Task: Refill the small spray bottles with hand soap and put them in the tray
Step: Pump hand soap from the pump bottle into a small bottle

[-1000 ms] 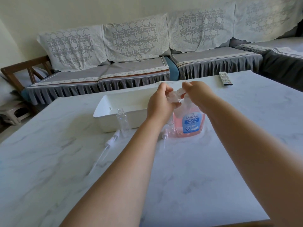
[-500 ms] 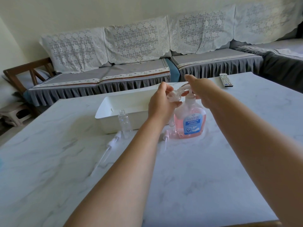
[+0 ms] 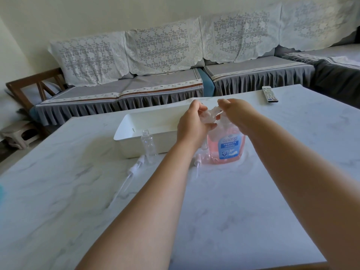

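Note:
A pink hand soap bottle (image 3: 228, 148) with a blue label stands on the marble table. My left hand (image 3: 191, 125) grips a small clear spray bottle (image 3: 208, 116) tilted under the soap bottle's pump nozzle. My right hand (image 3: 236, 114) presses down on the pump head, which it mostly hides. A second small clear bottle (image 3: 148, 145) stands uncapped in front of the white tray (image 3: 124, 131). Two white spray tops with thin tubes lie on the table: one (image 3: 134, 168) left of my left forearm, one (image 3: 198, 159) beside the soap bottle.
A remote control (image 3: 269, 94) lies at the table's far right. A grey sofa (image 3: 155, 88) with lace covers runs behind the table. A wooden chair (image 3: 33, 86) and a low stool (image 3: 17, 135) stand at the left.
My right hand rose with the pump head half a second ago and has pressed down again. My left hand keeps holding the small bottle at the nozzle.

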